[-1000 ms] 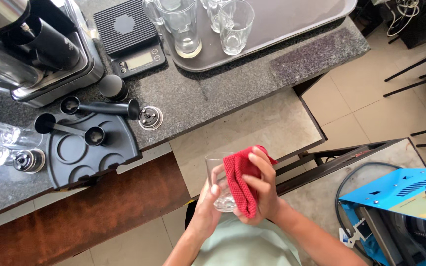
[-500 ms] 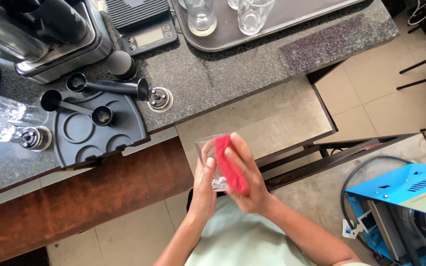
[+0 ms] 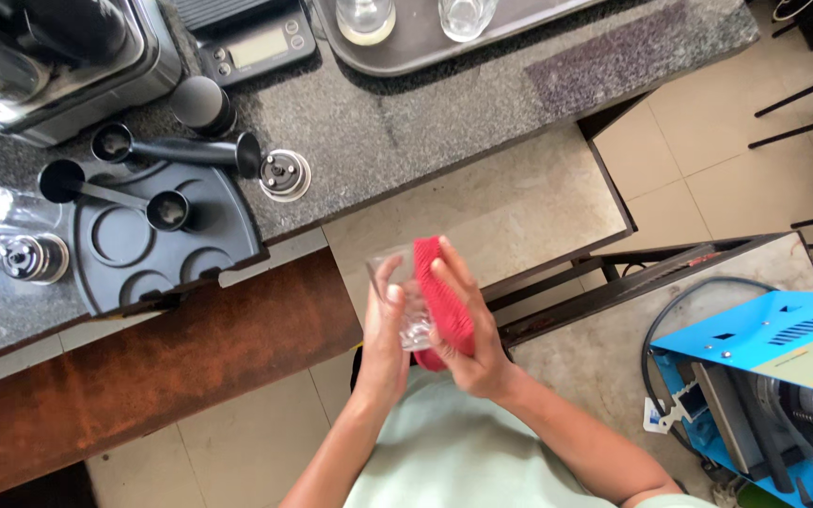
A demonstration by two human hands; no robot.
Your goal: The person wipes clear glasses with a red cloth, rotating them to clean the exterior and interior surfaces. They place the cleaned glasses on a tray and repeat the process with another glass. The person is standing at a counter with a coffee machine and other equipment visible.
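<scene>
My left hand (image 3: pixel 386 339) grips a clear drinking glass (image 3: pixel 405 303) from its left side, held in front of my chest below the counter edge. My right hand (image 3: pixel 468 329) presses a red knitted cloth (image 3: pixel 440 299) against the glass's right side, fingers spread over the cloth. The glass is partly hidden by both hands and the cloth.
A dark granite counter (image 3: pixel 397 132) runs across the top with a grey tray (image 3: pixel 416 38) of glasses, a black scale (image 3: pixel 251 42), a steel coffee machine (image 3: pixel 58 56), a black tamping mat (image 3: pixel 157 249) and portafilters. A blue machine (image 3: pixel 773 376) stands low right on a concrete ledge.
The cloth has folded narrower against the glass's side as my right hand rubbed. Both hands and glass stay in front of my chest; the camera tilted down, pushing the counter upward in view.
</scene>
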